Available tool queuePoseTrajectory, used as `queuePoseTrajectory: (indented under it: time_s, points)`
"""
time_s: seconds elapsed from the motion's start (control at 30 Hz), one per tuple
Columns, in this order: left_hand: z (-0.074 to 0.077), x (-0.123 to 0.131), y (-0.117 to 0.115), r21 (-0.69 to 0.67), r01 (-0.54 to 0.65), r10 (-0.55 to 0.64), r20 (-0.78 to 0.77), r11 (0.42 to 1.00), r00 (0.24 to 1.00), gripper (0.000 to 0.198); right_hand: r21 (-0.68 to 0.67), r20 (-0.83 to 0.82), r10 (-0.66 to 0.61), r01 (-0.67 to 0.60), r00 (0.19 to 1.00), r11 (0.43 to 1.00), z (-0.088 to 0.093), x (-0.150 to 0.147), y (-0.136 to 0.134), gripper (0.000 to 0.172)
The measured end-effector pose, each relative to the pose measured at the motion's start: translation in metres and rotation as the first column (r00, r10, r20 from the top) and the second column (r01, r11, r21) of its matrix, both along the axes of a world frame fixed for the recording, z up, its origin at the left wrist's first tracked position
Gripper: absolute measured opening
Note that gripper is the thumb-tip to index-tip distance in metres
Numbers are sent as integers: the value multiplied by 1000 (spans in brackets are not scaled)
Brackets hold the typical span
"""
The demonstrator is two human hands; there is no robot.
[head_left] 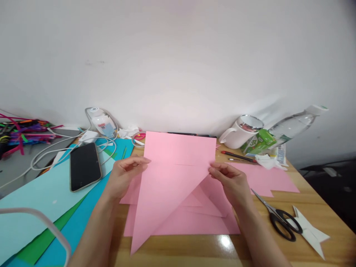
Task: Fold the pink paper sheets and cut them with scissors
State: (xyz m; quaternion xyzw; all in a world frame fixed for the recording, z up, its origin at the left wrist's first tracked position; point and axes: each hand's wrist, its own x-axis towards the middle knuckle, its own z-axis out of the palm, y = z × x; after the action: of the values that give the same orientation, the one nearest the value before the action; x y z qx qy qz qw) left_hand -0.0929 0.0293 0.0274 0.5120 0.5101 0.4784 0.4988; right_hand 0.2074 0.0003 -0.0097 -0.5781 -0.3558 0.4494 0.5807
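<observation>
Indoors, pink paper (172, 178) over wooden desk (180, 254)

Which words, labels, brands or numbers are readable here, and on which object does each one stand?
No text is readable for certain.
White device by the wall: red and blue label, too blurred.
Green carton: white print, too blurred.
Clear bottle: label too small.
Pink paper in the left hand and right hand: no print.
Phone: dark screen, no text.
</observation>
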Motion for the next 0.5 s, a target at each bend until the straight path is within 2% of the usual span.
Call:
queuePoseTrajectory:
  time_s: [0.33, 0.5]
  points:
    - [3, -2, -3, 0, -35, 35, -54, 999, 998, 20, -8, 26, -3, 3, 1000, 1000, 8, 6, -1, 23]
    - [9, -1, -8, 114, -56, 66, -90, 992, 994, 20, 96, 91, 4, -13, 996, 995, 13, 9, -5, 18]
